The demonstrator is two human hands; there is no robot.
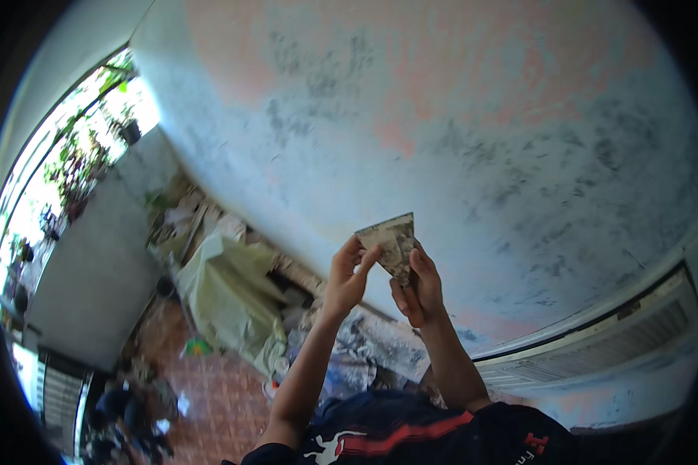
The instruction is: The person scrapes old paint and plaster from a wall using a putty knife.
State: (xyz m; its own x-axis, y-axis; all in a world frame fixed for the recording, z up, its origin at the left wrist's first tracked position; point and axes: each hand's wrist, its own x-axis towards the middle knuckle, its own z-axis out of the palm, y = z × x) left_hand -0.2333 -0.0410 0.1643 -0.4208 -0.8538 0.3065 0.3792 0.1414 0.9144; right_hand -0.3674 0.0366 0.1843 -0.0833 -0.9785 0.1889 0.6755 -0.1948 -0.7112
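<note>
A putty knife [394,239] with a wide, smeared blade is held up in front of me, its broad edge pointing up and away. My right hand [420,287] wraps around its lower, narrow end, where the handle is mostly covered by the fingers. At the blade's left side, my left hand [352,273] pinches the edge between thumb and fingers. Beyond the knife stands a wall [318,170] with pale blue-white, pink and dark grey patches; the blade appears apart from it.
A pale yellowish sheet [225,283] covers a heap by the wall's foot, with debris around it. A white louvred door or panel [597,341] is at right. Plants [77,167] line the opening at left. A dark, unclear shape [124,411] is on the tiled floor [217,395].
</note>
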